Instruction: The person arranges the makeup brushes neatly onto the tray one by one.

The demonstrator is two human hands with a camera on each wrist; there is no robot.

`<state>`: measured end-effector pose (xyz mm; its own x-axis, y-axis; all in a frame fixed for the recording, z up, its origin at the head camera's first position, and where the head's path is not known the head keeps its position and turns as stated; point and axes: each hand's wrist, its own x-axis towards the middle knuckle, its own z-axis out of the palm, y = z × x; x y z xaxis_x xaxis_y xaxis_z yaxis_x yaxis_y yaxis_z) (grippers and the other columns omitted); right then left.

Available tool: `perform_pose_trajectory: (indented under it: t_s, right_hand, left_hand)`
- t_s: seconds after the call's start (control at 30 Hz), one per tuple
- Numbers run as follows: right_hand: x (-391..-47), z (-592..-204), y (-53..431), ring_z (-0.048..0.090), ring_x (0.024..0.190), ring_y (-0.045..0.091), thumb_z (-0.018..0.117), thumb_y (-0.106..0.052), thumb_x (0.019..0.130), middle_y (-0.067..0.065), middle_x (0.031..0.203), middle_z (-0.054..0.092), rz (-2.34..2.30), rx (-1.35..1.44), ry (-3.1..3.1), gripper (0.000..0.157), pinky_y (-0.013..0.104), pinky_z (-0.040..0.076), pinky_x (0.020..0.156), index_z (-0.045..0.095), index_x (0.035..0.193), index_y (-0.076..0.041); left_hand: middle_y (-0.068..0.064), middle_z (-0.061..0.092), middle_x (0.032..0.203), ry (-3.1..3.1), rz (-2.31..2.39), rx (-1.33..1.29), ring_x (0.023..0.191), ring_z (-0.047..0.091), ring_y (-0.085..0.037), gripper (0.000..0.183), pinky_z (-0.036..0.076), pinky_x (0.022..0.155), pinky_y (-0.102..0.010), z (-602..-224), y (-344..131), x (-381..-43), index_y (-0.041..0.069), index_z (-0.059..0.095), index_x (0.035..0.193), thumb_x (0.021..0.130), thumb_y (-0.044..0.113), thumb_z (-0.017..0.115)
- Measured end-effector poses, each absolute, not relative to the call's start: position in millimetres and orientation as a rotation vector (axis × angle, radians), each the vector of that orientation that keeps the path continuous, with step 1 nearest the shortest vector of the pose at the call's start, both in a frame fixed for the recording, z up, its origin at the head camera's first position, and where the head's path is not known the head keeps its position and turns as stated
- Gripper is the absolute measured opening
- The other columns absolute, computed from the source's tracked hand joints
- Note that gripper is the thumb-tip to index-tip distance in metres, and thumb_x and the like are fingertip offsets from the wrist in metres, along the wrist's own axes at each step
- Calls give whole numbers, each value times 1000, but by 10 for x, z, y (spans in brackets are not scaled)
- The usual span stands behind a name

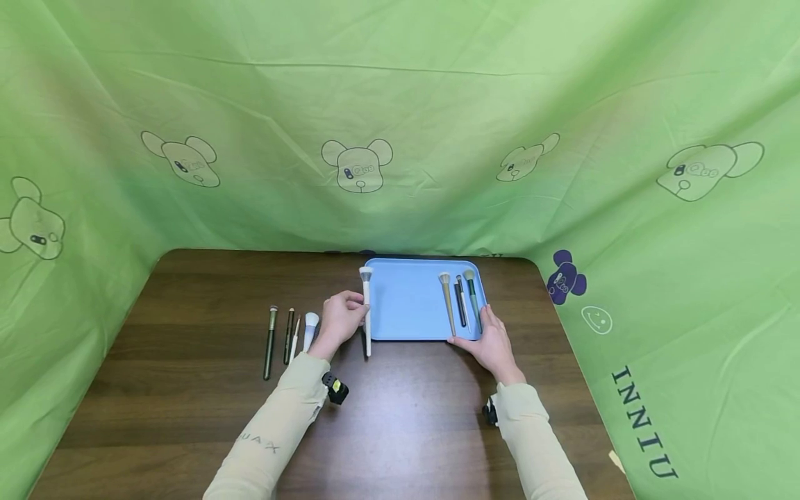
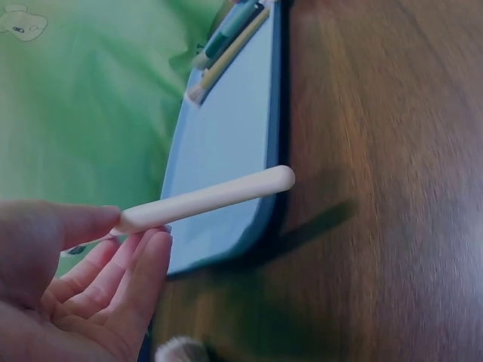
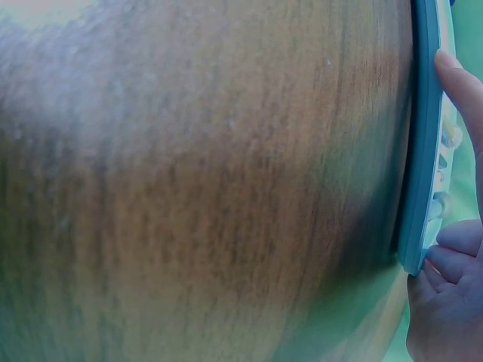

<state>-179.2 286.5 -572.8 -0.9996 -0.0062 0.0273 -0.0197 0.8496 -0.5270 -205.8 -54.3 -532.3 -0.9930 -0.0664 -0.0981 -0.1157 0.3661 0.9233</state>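
Observation:
My left hand [image 1: 342,317] pinches a white-handled makeup brush [image 1: 367,312] between thumb and fingers, bristles pointing away from me. The brush hangs over the left edge of a blue tray [image 1: 400,298]; the left wrist view shows its rounded handle end [image 2: 264,183] jutting past the rim, with a shadow on the table. My right hand [image 1: 494,342] grips the tray's near right corner, the thumb on the front rim and the fingers bent around the side. Inside the tray, at its right, lie a tan-handled brush [image 1: 448,302], a green-handled brush [image 1: 472,295] and slim brushes [image 1: 462,302] between them.
Left of the tray, several brushes lie on the brown wooden table [image 1: 400,430]: a dark-green one [image 1: 270,344], a thin black one [image 1: 289,337], a slim white one [image 1: 295,344] and a white-bristled one [image 1: 310,325]. Green printed cloth [image 1: 425,104] hangs behind and on both sides.

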Motion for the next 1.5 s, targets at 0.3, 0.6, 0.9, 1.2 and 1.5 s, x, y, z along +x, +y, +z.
perform_pose_trajectory:
  t_s: [0.3,0.6,0.9,1.2,1.5]
  right_hand:
    - [-1802,-5748,2871,26,144,50,87,-52,75,35,158,24,845,29,-2994,116,57,28,114,30,151,15]
    - [-1800,-5738,2864,24,145,48,87,-53,75,33,159,22,865,8,-3017,118,56,27,115,28,152,14]
    - [-1793,-5746,2858,24,146,47,87,-54,75,32,160,22,863,2,-3017,118,56,27,115,29,153,13]
    - [-1808,-5771,2862,25,145,48,88,-52,75,33,159,23,850,1,-3000,118,56,27,115,29,152,14]
    - [-1807,-5754,2855,25,145,49,88,-51,75,34,159,23,858,8,-2991,117,56,27,115,29,152,15]
  left_hand:
    - [-12,72,86,2458,1828,-194,70,72,-20,20,60,67,-33,-5324,-410,-2089,-4,69,111,93,5,72]
    - [-13,71,85,2412,1844,-179,69,72,-20,20,59,64,-30,-5350,-310,-2137,-4,69,111,93,5,72]
    - [-11,72,83,2403,1835,-192,67,72,-18,19,59,62,-27,-5318,-118,-2244,-2,71,110,92,5,74]
    - [-12,72,82,2372,1890,-158,64,71,-18,19,58,60,-27,-5351,85,-2361,-5,70,108,90,2,74]
    - [-12,71,83,2353,1860,-135,66,70,-20,18,59,62,-28,-5321,173,-2409,-4,69,108,92,2,73]
